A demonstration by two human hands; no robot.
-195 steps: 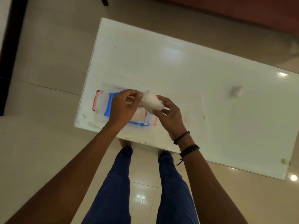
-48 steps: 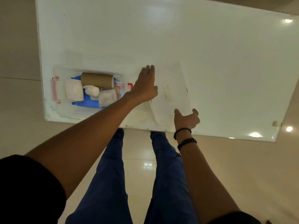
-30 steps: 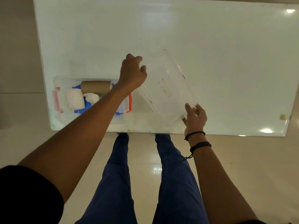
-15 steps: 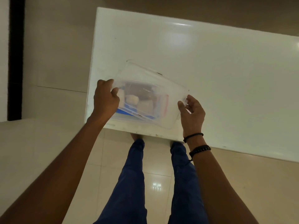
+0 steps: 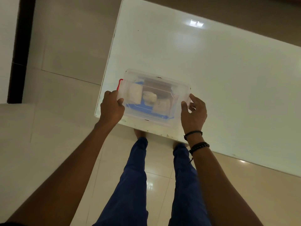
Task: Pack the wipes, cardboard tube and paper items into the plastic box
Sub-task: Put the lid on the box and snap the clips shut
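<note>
A clear plastic box (image 5: 130, 75) with a red side latch (image 5: 120, 84) sits at the near left corner of the white table (image 5: 211, 62). Its clear lid (image 5: 179, 85) lies flat over it. Through the lid I see a brown cardboard tube (image 5: 156, 84), folded white paper items (image 5: 134, 95), a crumpled white wad (image 5: 149, 97) and a blue wipes pack (image 5: 140, 107). My left hand (image 5: 111, 108) grips the lid's left end. My right hand (image 5: 193, 114) grips the lid's right end.
The table's near edge (image 5: 162, 134) runs just under the box, and its left edge is close to my left hand. Below are my legs in blue trousers (image 5: 135, 176) on a glossy tiled floor (image 5: 57, 46).
Both hands picked the lid up from the table to the right of the box, carried it left and lowered it flat onto the box. The head view has shifted.
</note>
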